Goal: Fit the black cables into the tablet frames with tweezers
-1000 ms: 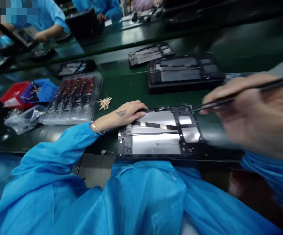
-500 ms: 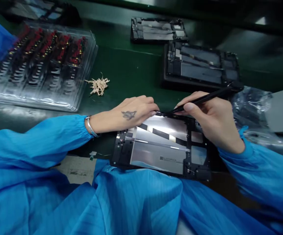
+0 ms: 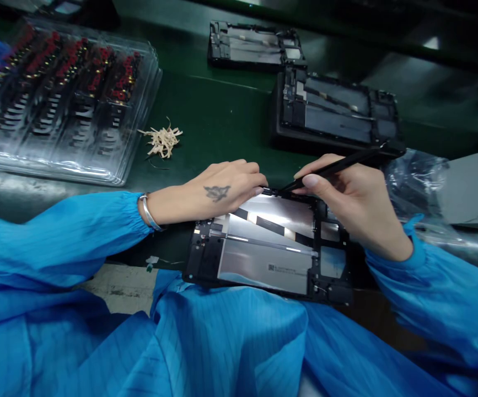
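Parts tray (image 3: 63, 99) at 10 o'clock, full of red-tipped parts; peel scraps (image 3: 162, 140) just right of it. Our left hand (image 3: 218, 190) lies flat, fingers loosely curled, pinning the open tablet (image 3: 267, 251) at its top edge, gripping nothing. Our right hand (image 3: 354, 201) pinches a black stylus (image 3: 333, 168), tip at the tablet's 12 o'clock edge, beside the left fingertips. Tablet sits dead centre, near edge over our lap. We judge: mid-step, back cover not yet on. Two more open units (image 3: 333, 110) at 1 o'clock.
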The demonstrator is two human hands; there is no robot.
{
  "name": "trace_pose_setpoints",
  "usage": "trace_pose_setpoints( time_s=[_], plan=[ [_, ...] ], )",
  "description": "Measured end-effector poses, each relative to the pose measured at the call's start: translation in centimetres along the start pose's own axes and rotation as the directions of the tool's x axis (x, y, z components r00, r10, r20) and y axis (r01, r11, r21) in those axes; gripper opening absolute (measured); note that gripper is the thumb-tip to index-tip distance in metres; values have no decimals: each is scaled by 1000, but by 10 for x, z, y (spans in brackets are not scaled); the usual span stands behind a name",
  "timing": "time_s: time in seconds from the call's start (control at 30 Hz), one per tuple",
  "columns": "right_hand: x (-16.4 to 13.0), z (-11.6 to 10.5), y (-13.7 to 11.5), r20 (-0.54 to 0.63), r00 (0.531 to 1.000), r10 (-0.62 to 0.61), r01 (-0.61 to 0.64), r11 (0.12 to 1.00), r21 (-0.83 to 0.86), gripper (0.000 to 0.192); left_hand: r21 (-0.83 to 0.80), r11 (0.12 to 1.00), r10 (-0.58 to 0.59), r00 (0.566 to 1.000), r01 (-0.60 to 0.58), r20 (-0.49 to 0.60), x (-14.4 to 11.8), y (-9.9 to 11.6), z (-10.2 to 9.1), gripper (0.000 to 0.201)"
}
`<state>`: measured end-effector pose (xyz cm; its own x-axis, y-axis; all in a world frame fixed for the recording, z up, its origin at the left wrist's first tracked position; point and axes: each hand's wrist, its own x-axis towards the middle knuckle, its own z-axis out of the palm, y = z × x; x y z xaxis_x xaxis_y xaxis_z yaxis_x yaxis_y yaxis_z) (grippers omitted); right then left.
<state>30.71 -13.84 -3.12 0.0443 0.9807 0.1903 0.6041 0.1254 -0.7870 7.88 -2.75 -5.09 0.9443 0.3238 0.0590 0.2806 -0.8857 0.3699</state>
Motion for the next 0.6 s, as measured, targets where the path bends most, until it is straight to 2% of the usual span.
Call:
trace_pose_setpoints(
  time_s=[0.23, 0.6],
  plan=[
    [-1, 1, -6, -50, 999, -1, 3, 999, 53, 18, 1, 1000, -24, 1000, 24, 14, 2, 1, -1, 37],
    [0, 1, -4, -30, 999, -17, 18, 999, 32, 23, -9, 1000, -7, 1000, 7, 11, 0, -1, 0, 37]
  ],
)
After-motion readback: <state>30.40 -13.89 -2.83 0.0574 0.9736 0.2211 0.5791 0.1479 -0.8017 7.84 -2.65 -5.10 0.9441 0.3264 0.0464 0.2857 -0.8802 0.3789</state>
